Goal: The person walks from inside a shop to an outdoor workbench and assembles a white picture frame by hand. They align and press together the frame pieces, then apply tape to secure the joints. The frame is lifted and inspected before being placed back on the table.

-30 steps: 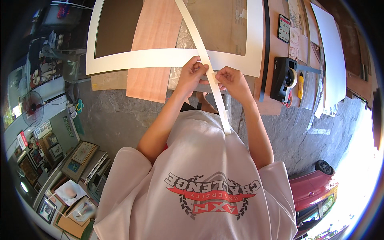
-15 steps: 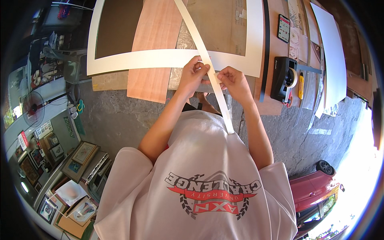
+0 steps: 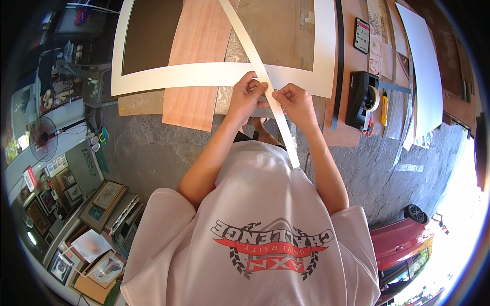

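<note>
A long, narrow white strip (image 3: 259, 66) is held slantwise — extended across the near border of the white frame (image 3: 178, 75).

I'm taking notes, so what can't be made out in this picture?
In the head view:
White strip: far end, cut off by the top edge.
White frame: far side, cut off by that edge.
Left hand: some fingers' ends, hidden by the strip.
Right hand: whether it pinches anything, covered by its fingers.
Phone: screen details, too small.

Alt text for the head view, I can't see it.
A left hand pinches a long white strip slanting over a white frame; the right hand touches the strip's edge. A black tape dispenser and phone lie rightward.
</note>
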`<action>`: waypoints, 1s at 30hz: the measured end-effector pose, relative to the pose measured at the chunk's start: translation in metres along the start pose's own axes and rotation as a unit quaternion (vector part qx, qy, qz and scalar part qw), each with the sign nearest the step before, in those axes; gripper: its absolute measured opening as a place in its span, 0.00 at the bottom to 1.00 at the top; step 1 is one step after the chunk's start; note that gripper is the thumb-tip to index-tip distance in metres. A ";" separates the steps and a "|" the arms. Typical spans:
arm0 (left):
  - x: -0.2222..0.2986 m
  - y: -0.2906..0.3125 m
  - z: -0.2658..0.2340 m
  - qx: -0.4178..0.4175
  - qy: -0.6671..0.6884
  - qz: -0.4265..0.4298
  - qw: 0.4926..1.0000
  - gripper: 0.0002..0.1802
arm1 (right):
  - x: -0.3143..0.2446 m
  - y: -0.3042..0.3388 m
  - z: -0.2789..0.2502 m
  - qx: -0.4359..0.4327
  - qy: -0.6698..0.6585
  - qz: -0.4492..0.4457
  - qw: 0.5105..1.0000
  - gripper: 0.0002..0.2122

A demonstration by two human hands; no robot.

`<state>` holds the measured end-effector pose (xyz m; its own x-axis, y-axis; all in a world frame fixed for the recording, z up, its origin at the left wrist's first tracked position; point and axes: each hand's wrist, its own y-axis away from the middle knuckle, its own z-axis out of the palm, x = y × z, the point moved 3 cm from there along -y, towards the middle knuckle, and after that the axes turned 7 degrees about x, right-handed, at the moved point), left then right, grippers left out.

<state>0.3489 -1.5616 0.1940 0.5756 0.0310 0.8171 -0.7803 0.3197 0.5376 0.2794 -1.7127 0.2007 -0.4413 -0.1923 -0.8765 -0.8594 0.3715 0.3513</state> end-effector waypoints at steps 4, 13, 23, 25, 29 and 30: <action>0.001 0.001 0.000 0.008 -0.016 0.004 1.000 0.13 | -0.001 0.016 -0.002 0.062 0.089 -0.003 0.994 0.14; -0.006 0.010 0.007 0.005 -0.007 -0.008 1.000 0.15 | 0.003 0.020 -0.001 0.085 0.070 -0.026 0.994 0.17; -0.013 0.013 0.009 0.006 0.014 -0.024 1.000 0.14 | 0.014 0.028 -0.003 0.049 0.028 0.002 0.998 0.11; -0.011 0.012 0.007 0.007 0.036 -0.016 0.999 0.13 | 0.023 0.041 -0.010 0.021 0.002 0.007 1.000 0.10; 0.003 -0.002 -0.005 0.038 0.023 0.027 0.999 0.10 | 0.038 0.067 -0.024 -0.024 -0.039 0.045 0.998 0.07; 0.012 -0.010 -0.011 0.047 0.031 0.048 0.997 0.10 | 0.039 0.071 -0.027 -0.030 -0.049 0.053 0.997 0.06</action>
<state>0.3664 -1.5544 0.1959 0.5088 0.1159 0.8531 -0.8504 0.2222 0.4770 0.1938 -1.7185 0.2002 -0.5048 -0.0641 -0.8609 -0.8250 0.3293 0.4593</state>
